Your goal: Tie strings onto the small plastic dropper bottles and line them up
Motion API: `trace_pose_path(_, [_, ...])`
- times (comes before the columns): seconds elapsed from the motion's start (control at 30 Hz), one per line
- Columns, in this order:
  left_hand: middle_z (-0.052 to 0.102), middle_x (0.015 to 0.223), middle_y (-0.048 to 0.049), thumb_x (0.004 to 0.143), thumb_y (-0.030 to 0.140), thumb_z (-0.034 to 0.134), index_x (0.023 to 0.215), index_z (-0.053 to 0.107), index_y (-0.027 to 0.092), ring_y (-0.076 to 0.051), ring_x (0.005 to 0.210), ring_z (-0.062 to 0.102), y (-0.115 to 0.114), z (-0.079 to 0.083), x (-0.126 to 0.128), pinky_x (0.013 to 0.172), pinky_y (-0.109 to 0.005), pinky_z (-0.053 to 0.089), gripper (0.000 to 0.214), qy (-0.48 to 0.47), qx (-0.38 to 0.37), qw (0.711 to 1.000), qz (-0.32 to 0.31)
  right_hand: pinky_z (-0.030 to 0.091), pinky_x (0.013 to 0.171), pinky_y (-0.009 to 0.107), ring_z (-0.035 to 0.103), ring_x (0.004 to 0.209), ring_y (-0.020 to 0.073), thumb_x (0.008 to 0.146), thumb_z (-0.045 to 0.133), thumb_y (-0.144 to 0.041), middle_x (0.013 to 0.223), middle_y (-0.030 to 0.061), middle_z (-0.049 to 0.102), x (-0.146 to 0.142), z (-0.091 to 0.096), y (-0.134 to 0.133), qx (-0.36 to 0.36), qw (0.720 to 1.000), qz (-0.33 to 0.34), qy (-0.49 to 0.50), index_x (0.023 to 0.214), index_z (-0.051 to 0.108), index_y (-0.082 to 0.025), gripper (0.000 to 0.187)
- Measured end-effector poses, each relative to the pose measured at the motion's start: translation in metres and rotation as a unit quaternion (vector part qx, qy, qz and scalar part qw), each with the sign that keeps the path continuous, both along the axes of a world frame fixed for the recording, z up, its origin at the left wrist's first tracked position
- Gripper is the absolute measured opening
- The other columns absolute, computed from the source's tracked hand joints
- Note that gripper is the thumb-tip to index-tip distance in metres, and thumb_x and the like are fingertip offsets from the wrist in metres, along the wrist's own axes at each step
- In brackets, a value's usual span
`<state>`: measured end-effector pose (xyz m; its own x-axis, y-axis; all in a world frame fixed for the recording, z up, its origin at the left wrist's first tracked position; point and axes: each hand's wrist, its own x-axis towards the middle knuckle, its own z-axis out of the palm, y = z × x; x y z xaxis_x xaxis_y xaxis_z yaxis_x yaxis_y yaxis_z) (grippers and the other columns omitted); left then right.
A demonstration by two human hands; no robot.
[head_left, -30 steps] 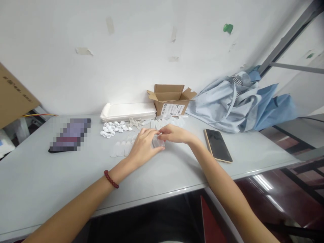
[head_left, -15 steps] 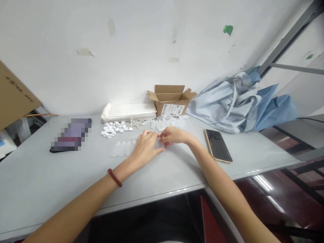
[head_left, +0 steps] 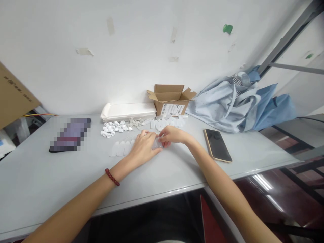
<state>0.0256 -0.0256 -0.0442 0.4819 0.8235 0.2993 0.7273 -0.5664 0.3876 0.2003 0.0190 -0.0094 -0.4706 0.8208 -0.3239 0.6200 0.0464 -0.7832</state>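
My left hand (head_left: 143, 146) lies low over the grey table, fingers stretched and thumb spread out to the right. Beside its thumb is a clear plastic piece (head_left: 157, 143). My right hand (head_left: 170, 136) is bent down at the right end of that piece, with its fingertips pressed together. What those fingertips hold is too small to make out. To the left of my left hand, several flat translucent pieces with rounded tops (head_left: 117, 149) lie side by side in a row, partly covered by the hand.
Several small white caps (head_left: 111, 129) and a white cord (head_left: 135, 123) lie behind the hands, with more translucent pieces (head_left: 174, 122). Behind them are a white stack (head_left: 129, 111) and an open cardboard box (head_left: 170, 108). Phones (head_left: 217, 145) and blue cloth (head_left: 227, 108) are around.
Both hands stay at the clear piece with almost the same pose. The whole view has shifted very slightly, and the left wrist sits a little further left.
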Motion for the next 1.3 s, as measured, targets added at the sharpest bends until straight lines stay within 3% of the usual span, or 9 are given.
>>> trace_pose_path(0.2, [0.065,0.109,-0.0095,0.08,0.043,0.066,0.108,0.06,0.016,-0.033,0.112,0.045,0.0,0.005,-0.002,0.091,-0.045,0.043,0.039,-0.009,-0.011,1.0,0.004,0.054,0.054,0.025,0.065,0.055,0.0155,0.08,0.06,-0.019,0.06,0.005,0.067,0.0,0.003,-0.001,-0.001,1.0,0.001,-0.011,0.082,0.064,-0.01,0.01])
trace_pose_path(0.37, [0.067,0.108,-0.0107,0.089,0.042,0.048,0.105,0.064,0.016,-0.032,0.114,0.045,0.016,0.01,-0.018,0.096,-0.046,0.04,0.035,-0.037,0.042,0.996,0.064,0.052,0.053,0.025,0.064,0.053,0.0153,0.081,0.057,-0.019,0.061,0.0061,0.067,0.002,-0.001,0.004,0.032,0.999,-0.016,-0.013,0.074,0.064,-0.011,0.012])
trace_pose_path(0.5, [0.069,0.107,-0.0117,0.087,0.027,0.04,0.098,0.067,0.015,-0.031,0.109,0.05,0.041,0.012,-0.049,0.098,-0.047,0.038,0.032,-0.034,0.073,0.985,0.15,0.047,0.056,0.025,0.061,0.054,0.0143,0.082,0.056,-0.018,0.064,0.0064,0.068,0.005,-0.007,0.012,0.181,0.979,-0.07,-0.064,0.074,0.065,-0.012,0.014])
trace_pose_path(0.6, [0.069,0.109,-0.0115,0.084,0.029,0.041,0.098,0.07,0.016,-0.031,0.111,0.053,0.058,0.009,-0.071,0.102,-0.048,0.034,0.034,-0.013,0.043,0.983,0.178,0.045,0.066,0.026,0.063,0.072,0.0166,0.08,0.057,-0.011,0.082,0.008,0.071,0.009,-0.011,0.018,0.305,0.939,-0.097,-0.128,0.085,0.068,-0.013,0.012])
trace_pose_path(0.67, [0.069,0.113,-0.0098,0.083,0.032,0.042,0.102,0.07,0.018,-0.032,0.115,0.052,0.065,0.005,-0.08,0.103,-0.049,0.033,0.036,-0.008,0.019,0.984,0.178,0.044,0.071,0.026,0.062,0.081,0.0172,0.078,0.058,-0.007,0.094,0.0087,0.07,0.011,-0.016,0.022,0.343,0.923,-0.082,-0.156,0.094,0.068,-0.014,0.02])
trace_pose_path(0.93, [0.066,0.121,-0.0103,0.079,0.036,0.049,0.107,0.07,0.017,-0.036,0.119,0.049,0.066,0.003,-0.08,0.101,-0.049,0.038,0.04,-0.023,0.016,0.982,0.189,0.043,0.077,0.028,0.058,0.1,0.0228,0.075,0.058,-0.003,0.108,0.0104,0.065,0.017,-0.028,0.029,0.365,0.904,-0.016,-0.222,0.103,0.068,-0.016,0.032])
trace_pose_path(1.1, [0.063,0.126,-0.0116,0.079,0.031,0.052,0.114,0.067,0.015,-0.03,0.124,0.049,0.064,0.009,-0.083,0.105,-0.046,0.038,0.042,-0.103,0.062,0.975,0.186,0.042,0.078,0.029,0.054,0.105,0.0255,0.078,0.057,-0.003,0.111,0.0107,0.066,0.017,-0.027,0.028,0.365,0.898,-0.006,-0.245,0.106,0.068,-0.016,0.033])
trace_pose_path(1.3, [0.056,0.137,-0.0054,0.075,0.024,0.056,0.124,0.063,0.021,-0.026,0.128,0.046,0.053,0.025,-0.082,0.101,-0.041,0.044,0.049,-0.202,0.053,0.962,0.174,0.041,0.081,0.031,0.053,0.102,0.0268,0.078,0.056,-0.002,0.107,0.0118,0.068,0.016,-0.029,0.027,0.366,0.897,-0.002,-0.247,0.106,0.068,-0.013,0.033])
